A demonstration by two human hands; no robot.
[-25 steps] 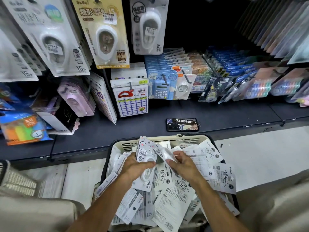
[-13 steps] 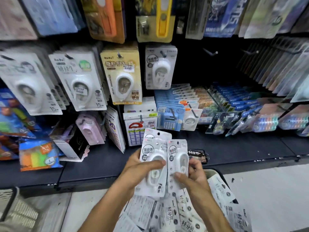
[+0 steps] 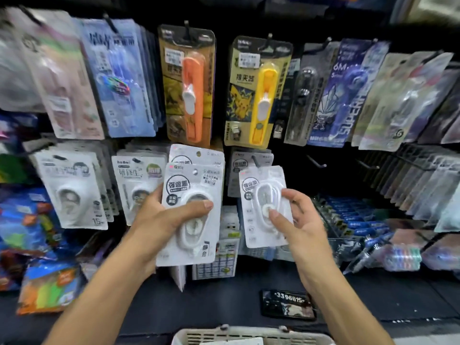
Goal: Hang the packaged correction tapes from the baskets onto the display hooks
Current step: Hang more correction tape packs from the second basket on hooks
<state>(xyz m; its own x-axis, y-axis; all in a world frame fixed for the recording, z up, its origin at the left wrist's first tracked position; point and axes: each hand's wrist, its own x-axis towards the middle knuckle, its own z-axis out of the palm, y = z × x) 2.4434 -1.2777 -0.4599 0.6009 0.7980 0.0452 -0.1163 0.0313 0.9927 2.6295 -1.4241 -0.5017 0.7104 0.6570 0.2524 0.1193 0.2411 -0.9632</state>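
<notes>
Gripping: left hand [image 3: 159, 220] two packs [image 3: 191, 195] (stacked) | right hand [image 3: 296, 217] pinches one pack [image 3: 263, 192]

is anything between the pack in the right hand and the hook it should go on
Nothing visible does. The right hand holds its pack just in front of the matching packs on their hook, with open space between.

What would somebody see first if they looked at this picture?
Probably the two white correction tape packs held up in the middle: the left hand grips a stack of packs, and the right hand pinches a single pack. Just above hang a bright orange tool pack and a yellow tool pack.
</notes>
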